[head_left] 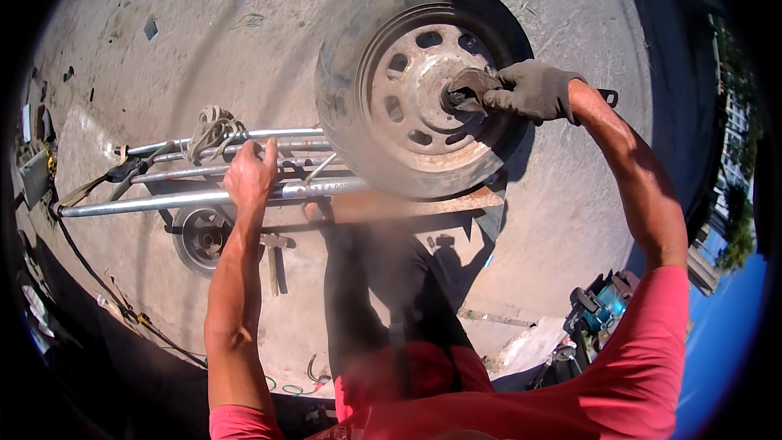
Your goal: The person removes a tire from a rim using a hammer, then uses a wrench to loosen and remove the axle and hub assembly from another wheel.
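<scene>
In the upper middle, a car wheel with a rusty steel rim lies tilted on a metal frame. My right hand, in a grey work glove, is closed around a wrench at the wheel's hub. Past the wrist pokes a dark handle end with a hole, seemingly the same tool's; the glove hides the part between. My bare left hand is closed on the metal pipes left of the wheel; which pipe it grips is hard to tell.
A bundled rope lies over the pipes. Beneath them are a small wheel and a hammer on the concrete. A rusty metal plate runs below the tyre. Tools with a teal body lie at lower right. Cables curve along the left.
</scene>
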Available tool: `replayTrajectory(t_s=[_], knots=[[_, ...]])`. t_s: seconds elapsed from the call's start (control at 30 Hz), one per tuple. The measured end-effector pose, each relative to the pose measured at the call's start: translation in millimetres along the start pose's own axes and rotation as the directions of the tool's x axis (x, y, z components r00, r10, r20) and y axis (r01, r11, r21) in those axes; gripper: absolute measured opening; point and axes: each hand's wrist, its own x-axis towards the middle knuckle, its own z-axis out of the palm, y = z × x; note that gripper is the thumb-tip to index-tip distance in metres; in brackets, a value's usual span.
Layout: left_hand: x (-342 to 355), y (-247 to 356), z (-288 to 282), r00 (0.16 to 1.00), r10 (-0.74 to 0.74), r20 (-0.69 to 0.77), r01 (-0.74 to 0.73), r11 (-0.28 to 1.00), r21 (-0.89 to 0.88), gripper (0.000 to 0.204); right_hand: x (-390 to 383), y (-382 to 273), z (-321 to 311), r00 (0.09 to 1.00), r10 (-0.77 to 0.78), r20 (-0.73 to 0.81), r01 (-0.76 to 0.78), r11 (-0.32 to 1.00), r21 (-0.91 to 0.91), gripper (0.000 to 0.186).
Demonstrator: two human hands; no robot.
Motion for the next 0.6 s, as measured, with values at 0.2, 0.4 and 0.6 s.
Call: replayTrajectory(t_s=[0.2, 0.4, 0.6], knots=[[-2.2, 2.1, -3.0, 1.0, -0.007, 0.001, 0.007, 1.0, -0.027, 0.049, 4.5, 27.2, 123.7, 0.998, -0.03, -0.064, 0.067, 0.686, 0.725, 0.056], [-2.1, 2.7, -2.7, 1.0, -0.017, 0.002, 0.017, 1.0, 0.006, 0.05, 24.7, -97.7, 191.9, 0.979, 0.162, -0.122, 0.189, -0.517, 0.835, 0.052], [-1.9, -0.7, -4.1, 1.0, 0.004, 0.019, -0.004, 1.0, -0.016, 0.052, 43.8, -163.5, 160.9, 0.973, 0.165, -0.164, 0.202, -0.948, 0.244, 0.045]])
